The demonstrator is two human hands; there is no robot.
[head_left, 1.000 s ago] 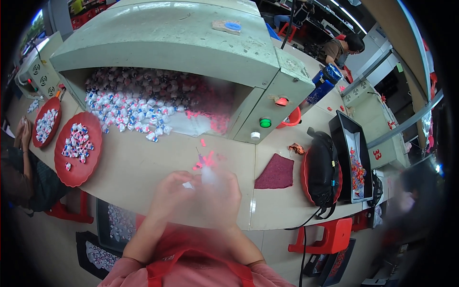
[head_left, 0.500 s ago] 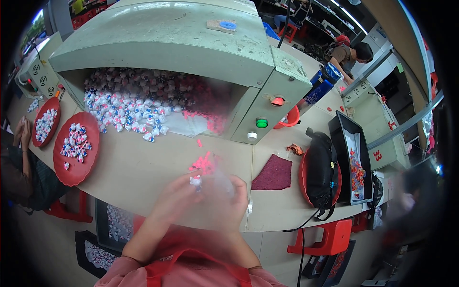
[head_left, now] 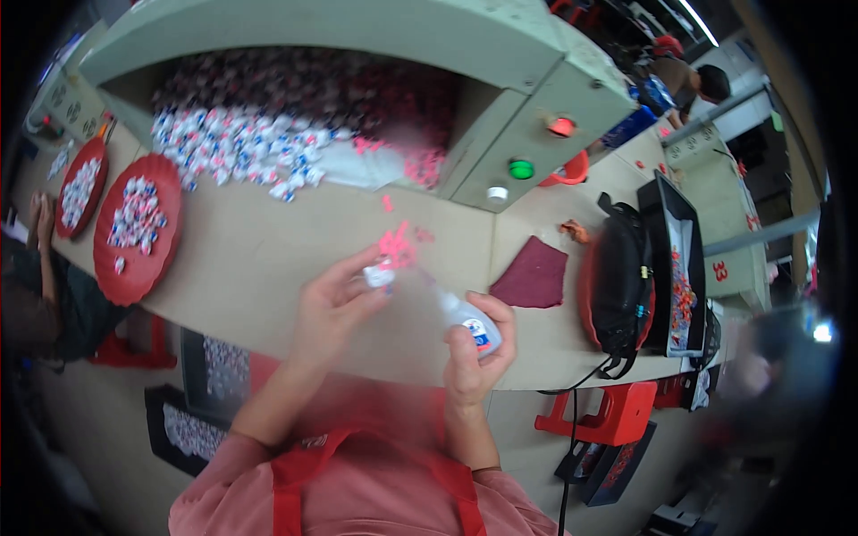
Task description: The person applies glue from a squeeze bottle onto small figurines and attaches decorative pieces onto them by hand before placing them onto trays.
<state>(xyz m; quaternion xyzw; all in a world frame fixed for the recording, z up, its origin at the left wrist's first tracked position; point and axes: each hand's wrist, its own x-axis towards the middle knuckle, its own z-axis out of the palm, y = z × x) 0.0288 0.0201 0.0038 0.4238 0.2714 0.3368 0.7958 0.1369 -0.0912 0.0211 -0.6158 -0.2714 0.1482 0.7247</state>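
Between the thumb and fingers of my left hand is a small white figurine with pink and blue parts. My right hand is closed around a small translucent squeeze bottle with a blue-and-white label. The bottle's nozzle tilts up and left toward the figurine, a short gap apart; haze blurs the tip. Just beyond my left fingertips lies a loose heap of small pink pieces on the pale table. Many similar white figurines are piled inside the opening of a pale green cabinet.
Red plates of figurines stand at the left, near another person's hands. A maroon cloth, a black bag and a black tray lie to the right. Below the table edge are a red stool and more trays.
My hands have moved apart, and the figurine and bottle show more plainly. The bottle has turned label outward in my right hand. The whole view has shifted, with the cabinet higher in it.
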